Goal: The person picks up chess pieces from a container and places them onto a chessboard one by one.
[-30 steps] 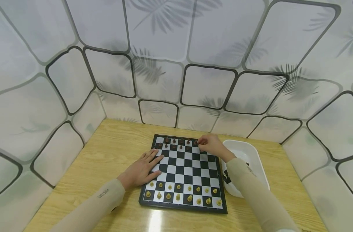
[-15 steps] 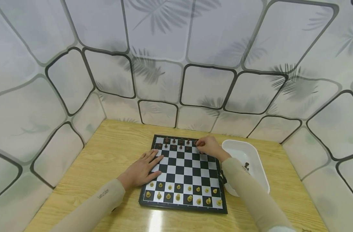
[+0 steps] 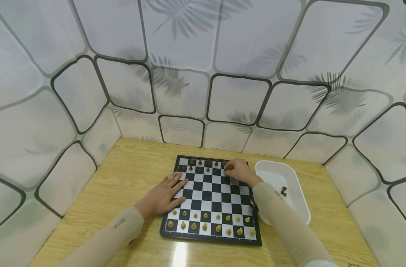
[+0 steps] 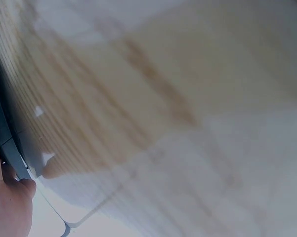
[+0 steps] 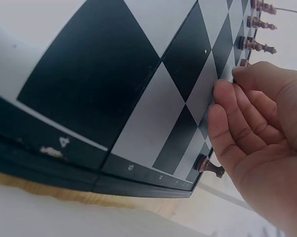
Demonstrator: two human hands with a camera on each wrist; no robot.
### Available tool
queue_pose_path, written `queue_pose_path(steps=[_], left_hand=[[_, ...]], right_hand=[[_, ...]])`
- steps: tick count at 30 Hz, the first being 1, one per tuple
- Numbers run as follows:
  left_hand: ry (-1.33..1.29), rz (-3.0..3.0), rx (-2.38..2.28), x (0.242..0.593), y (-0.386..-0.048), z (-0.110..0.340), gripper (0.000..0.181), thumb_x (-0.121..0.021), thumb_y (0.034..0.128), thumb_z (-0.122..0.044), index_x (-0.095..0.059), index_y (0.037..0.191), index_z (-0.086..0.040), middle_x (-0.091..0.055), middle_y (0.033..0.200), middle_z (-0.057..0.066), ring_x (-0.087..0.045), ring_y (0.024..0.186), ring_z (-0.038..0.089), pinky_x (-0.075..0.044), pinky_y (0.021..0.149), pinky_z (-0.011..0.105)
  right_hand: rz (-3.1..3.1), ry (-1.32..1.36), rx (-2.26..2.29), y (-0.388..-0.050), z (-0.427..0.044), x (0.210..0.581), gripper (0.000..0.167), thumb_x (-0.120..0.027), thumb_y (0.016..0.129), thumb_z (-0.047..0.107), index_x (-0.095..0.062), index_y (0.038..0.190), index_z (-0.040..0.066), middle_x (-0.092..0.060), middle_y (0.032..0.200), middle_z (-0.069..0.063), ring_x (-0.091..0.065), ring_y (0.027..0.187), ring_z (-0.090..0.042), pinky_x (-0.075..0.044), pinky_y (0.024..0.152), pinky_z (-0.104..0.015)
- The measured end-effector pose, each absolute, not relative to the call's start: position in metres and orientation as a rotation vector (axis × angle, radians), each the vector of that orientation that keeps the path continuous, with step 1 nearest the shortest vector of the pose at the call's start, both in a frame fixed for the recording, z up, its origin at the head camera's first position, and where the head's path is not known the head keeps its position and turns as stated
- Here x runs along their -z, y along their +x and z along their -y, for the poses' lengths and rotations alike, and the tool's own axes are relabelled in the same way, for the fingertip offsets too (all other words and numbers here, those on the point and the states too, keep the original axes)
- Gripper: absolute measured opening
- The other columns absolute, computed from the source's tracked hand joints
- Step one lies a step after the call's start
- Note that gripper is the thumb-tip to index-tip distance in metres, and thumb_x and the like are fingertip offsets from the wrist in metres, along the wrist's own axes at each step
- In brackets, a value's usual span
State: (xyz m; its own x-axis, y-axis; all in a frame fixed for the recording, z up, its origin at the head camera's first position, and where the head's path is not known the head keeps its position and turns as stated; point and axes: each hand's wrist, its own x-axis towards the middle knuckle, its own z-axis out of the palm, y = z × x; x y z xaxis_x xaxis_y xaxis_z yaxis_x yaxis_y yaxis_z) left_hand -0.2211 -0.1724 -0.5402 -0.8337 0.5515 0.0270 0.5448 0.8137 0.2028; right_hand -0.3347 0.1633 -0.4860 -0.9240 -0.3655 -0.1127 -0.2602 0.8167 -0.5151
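A black-and-white chessboard [image 3: 207,195] lies on the table. My left hand [image 3: 161,195] rests flat with spread fingers on its left edge; the left wrist view catches only part of that hand [image 4: 12,207] at the border. Over the far right squares, my right hand [image 3: 239,170] pinches a small brown chess piece [image 5: 235,84] between thumb and forefinger, mostly covered by the fingertips. Brown chess pieces [image 3: 208,163] stand in the two far rows. In the right wrist view one brown piece [image 5: 207,165] stands near the board's corner, beside the fingers.
Yellow chess pieces [image 3: 204,226] fill the two near rows. A white tray [image 3: 301,202] sits right of the board, partly under the right forearm, with dark chess pieces [image 3: 283,191] inside. Patterned walls [image 3: 181,129] enclose the wooden table [image 3: 132,159] at the back and sides.
My right hand has shifted slightly left and toward me over the far rows. The forearm moved left too, uncovering dark pieces in the tray. My left hand stays put.
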Motion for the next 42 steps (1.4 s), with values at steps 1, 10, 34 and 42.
queue_pose_path(steps=[1,10,34,42], left_hand=[[0.895,-2.961,-0.318,0.541,-0.221,0.172,0.076,-0.036,0.1087,-0.063,-0.025,0.170,-0.019,-0.016,0.177,0.016,-0.015,0.165,0.035,-0.023,0.132,0.056],[0.895,-2.972,-0.310,0.541,-0.221,0.172,0.075,-0.037,0.1087,-0.062,-0.026,0.169,-0.019,-0.018,0.176,0.016,-0.017,0.164,0.035,-0.024,0.132,0.056],[0.887,-2.964,-0.315,0.538,-0.219,0.171,0.075,-0.037,0.1087,-0.062,-0.025,0.170,-0.019,-0.017,0.176,0.017,-0.017,0.164,0.036,-0.023,0.132,0.056],[0.898,-2.968,-0.316,0.539,-0.220,0.171,0.075,-0.037,0.1085,-0.062,-0.026,0.169,-0.019,-0.018,0.176,0.017,-0.018,0.164,0.036,-0.025,0.131,0.057]], right_hand=[[-2.796,-0.484,0.746,-0.334,-0.163,0.486,0.014,-0.076,0.095,0.012,-0.079,0.106,0.003,-0.077,0.096,-0.009,-0.069,0.071,-0.013,-0.059,0.065,-0.028],[-2.804,-0.482,0.731,-0.332,-0.162,0.486,0.014,-0.075,0.096,0.013,-0.080,0.106,0.004,-0.077,0.095,-0.008,-0.068,0.072,-0.013,-0.058,0.065,-0.029],[-2.835,-0.548,0.861,-0.327,-0.197,0.450,0.030,-0.072,0.098,0.019,-0.075,0.121,0.000,-0.077,0.106,-0.016,-0.074,0.083,-0.021,-0.062,0.074,-0.037],[-2.879,-0.568,0.869,-0.312,-0.254,0.431,0.033,-0.071,0.100,0.020,-0.072,0.124,-0.002,-0.076,0.098,-0.013,-0.072,0.078,-0.024,-0.057,0.067,-0.033]])
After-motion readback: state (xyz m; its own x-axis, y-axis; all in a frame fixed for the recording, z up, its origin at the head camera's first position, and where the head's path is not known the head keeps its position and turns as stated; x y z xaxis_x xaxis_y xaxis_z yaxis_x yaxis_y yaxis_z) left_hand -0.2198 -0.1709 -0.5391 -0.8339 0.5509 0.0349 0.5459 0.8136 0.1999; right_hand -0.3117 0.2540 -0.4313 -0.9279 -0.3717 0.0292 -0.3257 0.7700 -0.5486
